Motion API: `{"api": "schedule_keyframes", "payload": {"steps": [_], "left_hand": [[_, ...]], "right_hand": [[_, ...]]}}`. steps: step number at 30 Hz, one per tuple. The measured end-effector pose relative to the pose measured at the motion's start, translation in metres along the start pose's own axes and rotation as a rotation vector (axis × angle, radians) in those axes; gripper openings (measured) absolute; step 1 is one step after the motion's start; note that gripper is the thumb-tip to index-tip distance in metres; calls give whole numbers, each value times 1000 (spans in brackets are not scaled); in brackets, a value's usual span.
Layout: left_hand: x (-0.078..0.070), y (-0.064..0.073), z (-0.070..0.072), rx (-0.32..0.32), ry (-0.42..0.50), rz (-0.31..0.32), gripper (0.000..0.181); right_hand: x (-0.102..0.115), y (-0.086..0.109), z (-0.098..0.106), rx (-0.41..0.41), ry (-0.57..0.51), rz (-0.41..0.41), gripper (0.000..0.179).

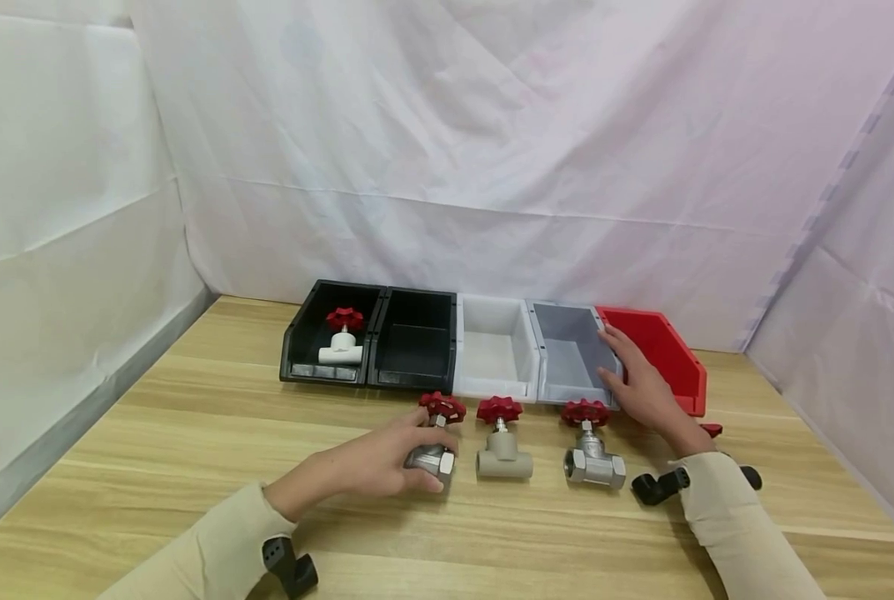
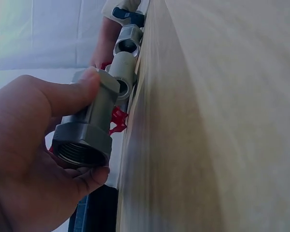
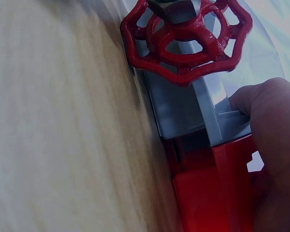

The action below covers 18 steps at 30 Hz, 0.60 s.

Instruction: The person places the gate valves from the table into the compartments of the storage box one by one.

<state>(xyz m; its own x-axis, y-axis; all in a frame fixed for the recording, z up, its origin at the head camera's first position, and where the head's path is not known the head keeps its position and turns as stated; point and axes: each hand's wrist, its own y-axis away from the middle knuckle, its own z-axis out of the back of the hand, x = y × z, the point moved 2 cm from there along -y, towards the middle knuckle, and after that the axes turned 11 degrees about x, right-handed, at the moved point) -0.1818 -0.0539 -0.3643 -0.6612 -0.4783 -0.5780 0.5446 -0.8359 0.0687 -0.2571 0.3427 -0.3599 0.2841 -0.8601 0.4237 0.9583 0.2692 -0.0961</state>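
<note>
Silver valve (image 1: 425, 459): your left fingers (image 1: 435, 437) grip it, a black bin (image 1: 414, 346) at twelve o'clock. Right fingers (image 1: 622, 344), uncurled, touch the grey bin (image 1: 569, 329).

Silver tee-shaped metal valve body (image 2: 83, 137): smooth, dull sheen; bore looks threaded. Red scalloped handwheel (image 3: 188, 33): glossy, paint-like coat. Beige tee-shaped plastic valve body (image 1: 504, 464): matt. Grey open-front plastic bin (image 3: 176, 113): smooth, satin. Wood-grained surface (image 1: 491, 542) looks smooth. White cloth backdrop (image 1: 432, 167): matt, creased.
</note>
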Motion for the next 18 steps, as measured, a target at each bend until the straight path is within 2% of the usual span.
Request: {"api": "schedule_keyframes", "payload": {"steps": [8,12,18], "left_hand": [[-3,-4,6,-23,16,-12,40],[-4,-6,10,-27,24,1,38],[-4,-7,17,-40,-13,25,42]], "right_hand": [[-1,-1,1,0,1,-5,76],[-2,-1,0,1,-5,-7,76],[0,-1,0,-2,-6,-2,75]]}}
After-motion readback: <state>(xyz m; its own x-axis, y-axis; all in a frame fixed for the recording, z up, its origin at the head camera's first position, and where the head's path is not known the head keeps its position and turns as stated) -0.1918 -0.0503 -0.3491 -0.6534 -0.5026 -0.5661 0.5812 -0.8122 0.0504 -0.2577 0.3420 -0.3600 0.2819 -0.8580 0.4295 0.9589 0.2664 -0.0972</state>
